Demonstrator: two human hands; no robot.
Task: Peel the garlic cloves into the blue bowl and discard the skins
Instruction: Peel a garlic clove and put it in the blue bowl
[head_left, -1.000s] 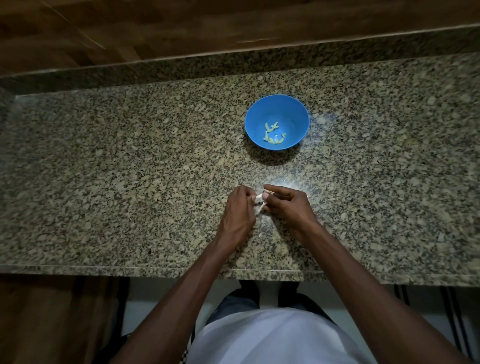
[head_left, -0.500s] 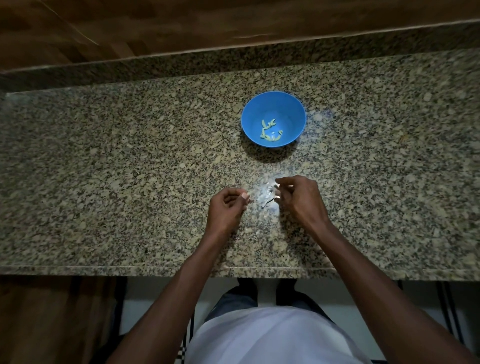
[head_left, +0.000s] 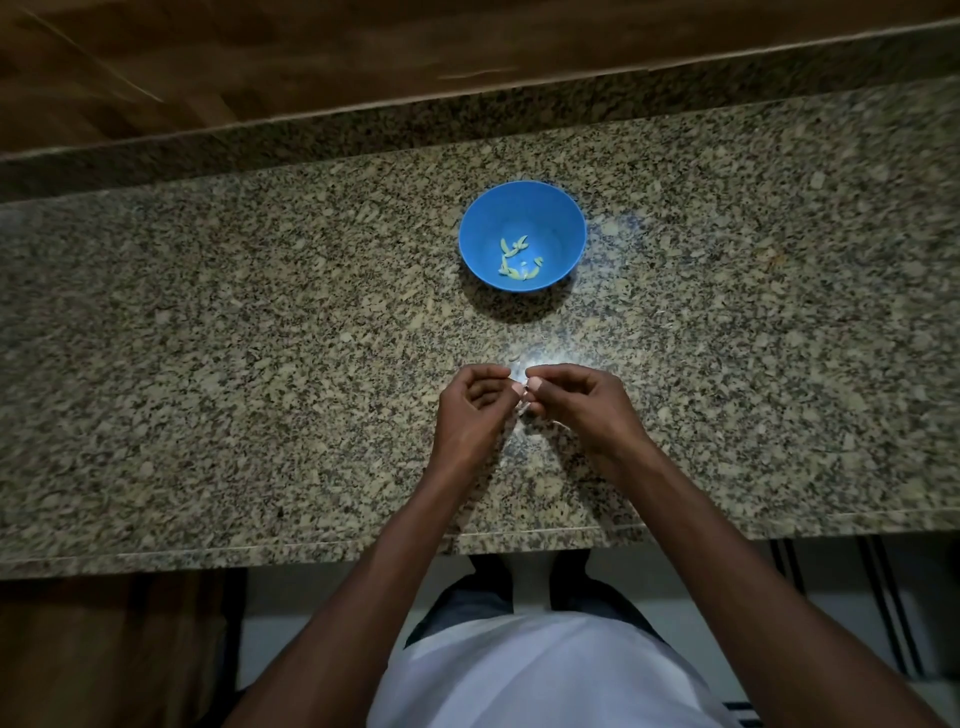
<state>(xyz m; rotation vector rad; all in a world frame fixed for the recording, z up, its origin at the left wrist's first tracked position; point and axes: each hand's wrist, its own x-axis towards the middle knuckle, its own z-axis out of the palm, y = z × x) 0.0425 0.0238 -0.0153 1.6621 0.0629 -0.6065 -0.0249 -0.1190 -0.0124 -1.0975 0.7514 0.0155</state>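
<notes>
Both hands have drawn back together since half a second ago, when they were held apart over the counter; now their fingertips nearly meet. The left hand has its fingers curled in toward the palm, thumb and forefinger tips pressed toward each other at the inner side. The right hand is curled likewise, its thumb and forefinger pinching at the same spot. Between the two sets of fingertips sits a small pale piece, the garlic clove, though it is too small and too washed out by the glare to tell which hand truly grips it or whether both do. A thin pale wisp, perhaps skin, shows just below the right fingers; it is blurred.

Both hands hover low over the granite counter, near its front middle, beside a bright reflection on the stone. The blue bowl stands on the counter farther back, well apart from the hands and straight beyond them. In its bottom lie several peeled cloves, yellowish-green, gathered toward the near side.
</notes>
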